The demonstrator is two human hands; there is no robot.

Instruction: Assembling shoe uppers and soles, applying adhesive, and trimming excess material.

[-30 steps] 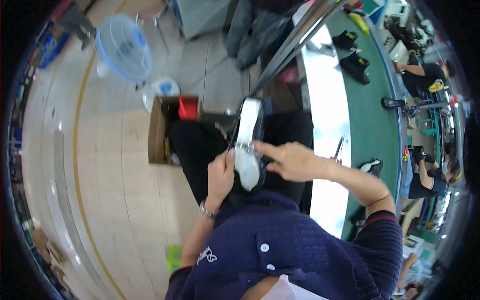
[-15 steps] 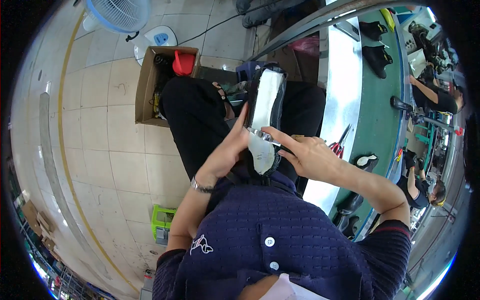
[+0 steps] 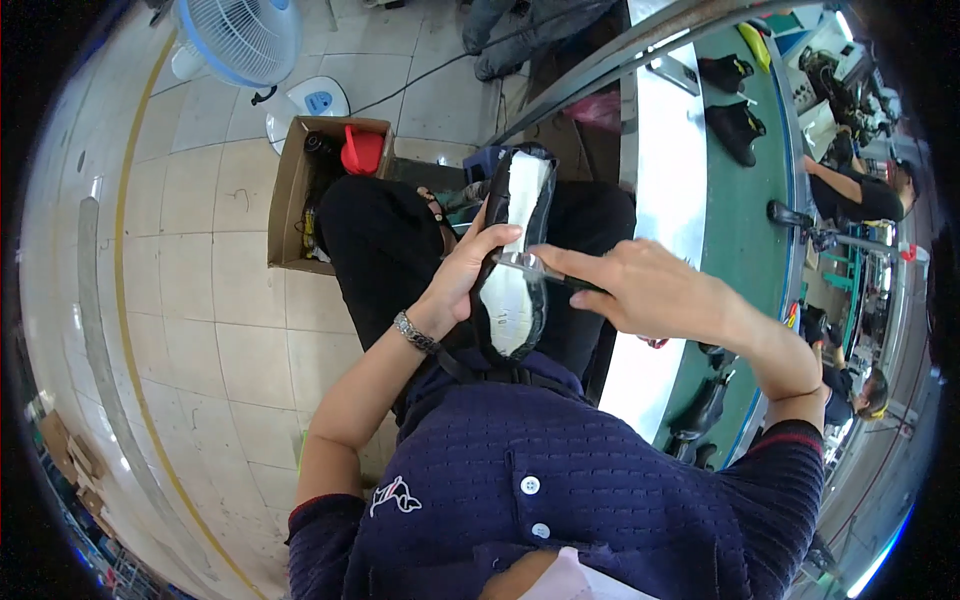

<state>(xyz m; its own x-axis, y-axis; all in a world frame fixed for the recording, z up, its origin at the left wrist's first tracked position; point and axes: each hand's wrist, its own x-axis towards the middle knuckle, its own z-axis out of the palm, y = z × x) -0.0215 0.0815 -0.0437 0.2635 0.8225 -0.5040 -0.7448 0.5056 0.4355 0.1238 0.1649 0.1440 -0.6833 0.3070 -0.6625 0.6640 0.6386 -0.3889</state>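
Observation:
A black shoe (image 3: 508, 315) is sole-up over my lap, its toe and heel ends lying in line with my body. Two pale pieces cover its underside: a long white strip (image 3: 525, 195) on the far part and a rounded piece on the near part. My left hand (image 3: 462, 268) is closed on the shoe's left side, thumb laid across the white strip. In my right hand (image 3: 640, 288) is a dark-handled tool with a flat shiny metal blade (image 3: 519, 262). The blade lies across the shoe's middle, with my index finger stretched along it.
To the right runs a bench with a metal edge (image 3: 668, 150) and a green surface (image 3: 735, 200) bearing several black shoes (image 3: 735, 130). A cardboard box (image 3: 287, 225) with a red container (image 3: 362, 150) stands left of my knee. Beyond it is a fan (image 3: 245, 40). Co-workers (image 3: 875, 190) sit across the bench.
My left thumb has come over onto the white strip, and that hand now wraps the shoe's side. The shoe has shifted slightly left and nearer. My right hand keeps its hold on the tool.

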